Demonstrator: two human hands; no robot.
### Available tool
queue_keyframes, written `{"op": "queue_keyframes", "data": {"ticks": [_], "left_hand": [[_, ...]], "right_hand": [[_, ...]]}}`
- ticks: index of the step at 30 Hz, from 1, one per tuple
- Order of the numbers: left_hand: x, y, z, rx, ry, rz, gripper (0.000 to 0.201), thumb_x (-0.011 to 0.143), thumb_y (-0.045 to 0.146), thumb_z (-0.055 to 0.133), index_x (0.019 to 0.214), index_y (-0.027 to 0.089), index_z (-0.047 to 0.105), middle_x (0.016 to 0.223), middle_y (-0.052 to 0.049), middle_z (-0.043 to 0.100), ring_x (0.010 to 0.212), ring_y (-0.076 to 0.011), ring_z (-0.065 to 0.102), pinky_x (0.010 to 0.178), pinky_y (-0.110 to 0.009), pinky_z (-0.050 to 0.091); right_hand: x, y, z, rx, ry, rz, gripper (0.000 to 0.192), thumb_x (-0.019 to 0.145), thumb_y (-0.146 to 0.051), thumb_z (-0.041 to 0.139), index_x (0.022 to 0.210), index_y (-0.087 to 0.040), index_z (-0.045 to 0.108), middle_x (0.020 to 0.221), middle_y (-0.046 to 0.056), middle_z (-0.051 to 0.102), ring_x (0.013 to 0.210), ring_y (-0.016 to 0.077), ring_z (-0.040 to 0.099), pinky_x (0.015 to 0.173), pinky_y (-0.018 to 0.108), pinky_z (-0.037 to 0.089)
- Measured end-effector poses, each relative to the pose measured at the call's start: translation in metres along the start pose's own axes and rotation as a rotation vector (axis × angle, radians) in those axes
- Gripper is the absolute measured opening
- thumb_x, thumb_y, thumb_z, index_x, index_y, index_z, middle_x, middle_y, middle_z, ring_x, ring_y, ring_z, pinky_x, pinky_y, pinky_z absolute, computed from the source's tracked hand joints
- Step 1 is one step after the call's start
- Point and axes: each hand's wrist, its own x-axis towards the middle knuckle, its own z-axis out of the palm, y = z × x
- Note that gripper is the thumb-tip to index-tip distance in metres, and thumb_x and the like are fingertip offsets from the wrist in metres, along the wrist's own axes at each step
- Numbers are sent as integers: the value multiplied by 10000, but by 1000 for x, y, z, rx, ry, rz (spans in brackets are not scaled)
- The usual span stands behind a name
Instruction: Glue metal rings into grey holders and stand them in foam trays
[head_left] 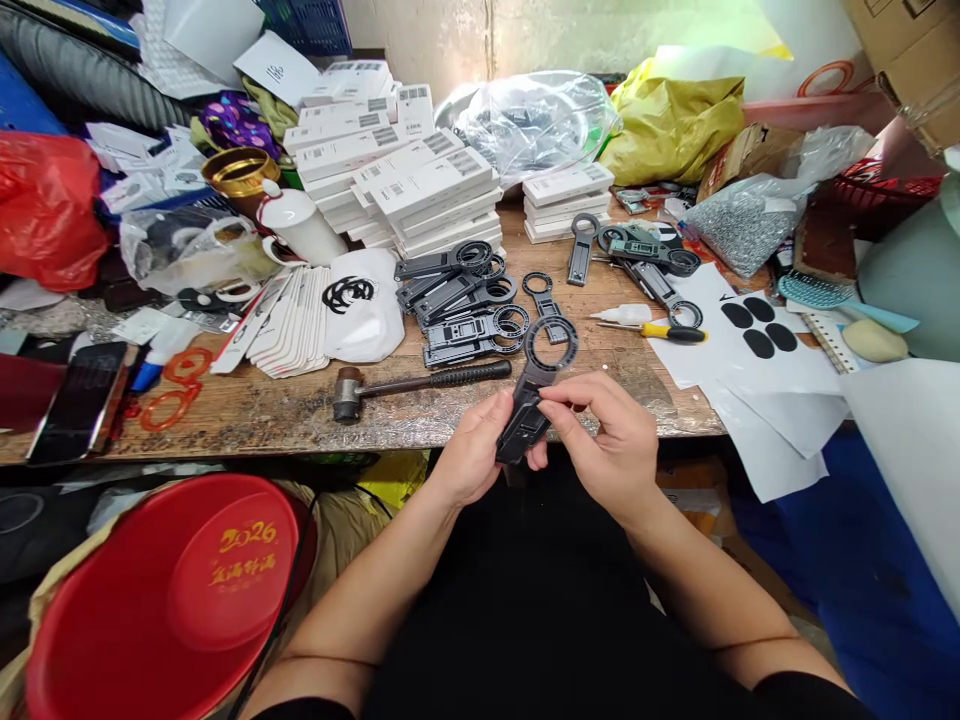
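I hold a black plastic part (537, 380) with a ring at its far end over the near edge of the wooden table (285, 410). My left hand (469, 455) grips its lower body from the left. My right hand (604, 440) pinches it from the right, thumb and forefinger on the body. A pile of the same ring-ended black parts (465, 305) lies on the table just beyond my hands. A small hammer (416, 383) lies to the left of the held part.
Stacks of white boxes (409, 175) stand at the back. A yellow-handled screwdriver (664, 331) and white sheets with black oval pads (757, 330) lie right. A phone (79, 400) and orange rings (176, 385) lie left. A red basin (169, 600) sits below the table.
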Motion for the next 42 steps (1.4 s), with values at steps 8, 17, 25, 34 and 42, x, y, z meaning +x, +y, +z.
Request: {"op": "queue_keyframes", "data": {"ticks": [8, 17, 25, 34, 42], "left_hand": [[4, 1, 1, -132, 67, -45, 484, 908, 614, 778, 937, 136, 704, 704, -43, 715, 569, -158, 668, 579, -269, 546], [17, 1, -3, -254, 233, -66, 434, 824, 443, 895, 1101, 171, 702, 779, -4, 732, 660, -123, 704, 635, -209, 576], [8, 3, -7, -110, 60, -47, 489, 872, 556, 840, 1140, 165, 719, 768, -28, 739, 597, -156, 703, 572, -254, 582], [4, 9, -18, 207, -185, -116, 551, 941, 425, 798, 1425, 199, 664, 1122, -126, 784, 805, -199, 804, 738, -281, 628], [-10, 47, -40, 720, -279, 37, 357, 920, 202, 714, 1276, 205, 730, 1154, -115, 775, 957, -214, 759, 807, -289, 622]], "right_hand": [[3, 13, 3, 50, -67, 161, 82, 977, -205, 713, 1024, -228, 775, 933, 26, 737, 736, 142, 683, 710, 302, 604], [-13, -9, 4, 19, -121, -186, 141, 938, -117, 747, 1028, -225, 747, 903, 43, 769, 832, 184, 730, 776, 352, 624], [-13, 34, 8, -110, 166, 126, 673, 832, -335, 888, 1446, -278, 619, 1330, 126, 625, 1119, 259, 658, 876, 402, 601], [-26, 62, 9, 310, -11, 385, 931, 920, -425, 785, 1676, -270, 264, 1011, 42, 738, 762, 194, 714, 666, 327, 634], [5, 207, -95, -687, 79, 80, 409, 1001, -313, 649, 1370, -143, 697, 1321, 225, 725, 1239, 314, 635, 1009, 423, 507]]}}
